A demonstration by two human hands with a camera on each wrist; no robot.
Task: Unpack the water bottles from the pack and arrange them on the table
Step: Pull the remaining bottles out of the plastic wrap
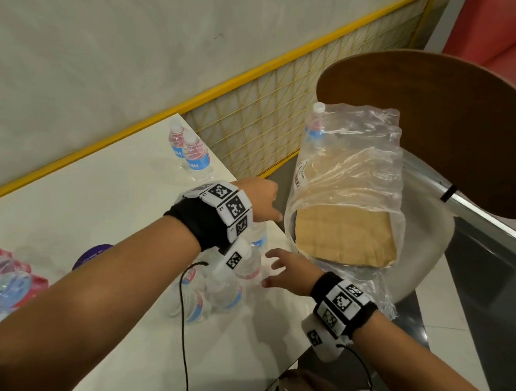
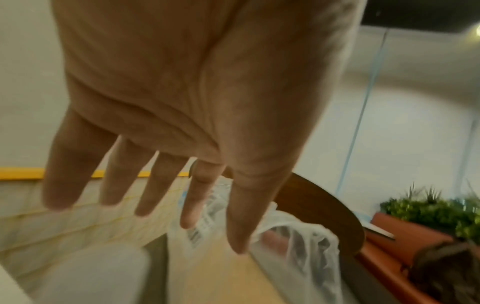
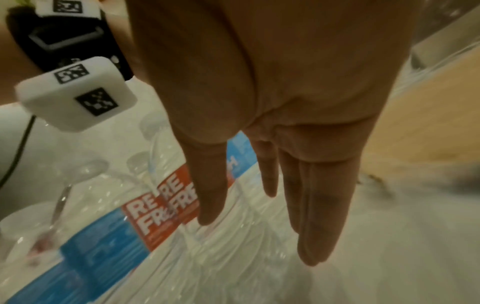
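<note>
- Nearest, the left hand (image 1: 261,201) and right hand (image 1: 287,271), both empty with fingers spread, reach toward the pack (image 1: 349,190) at 2 o'clock.
- One bottle (image 1: 315,123) remains inside; best steady the wrap, then lift to the surface (image 1: 101,197).

White table (image 1: 101,203) with two upright bottles (image 1: 193,157) at far edge, bottle cluster (image 1: 219,287) nearer.
</note>
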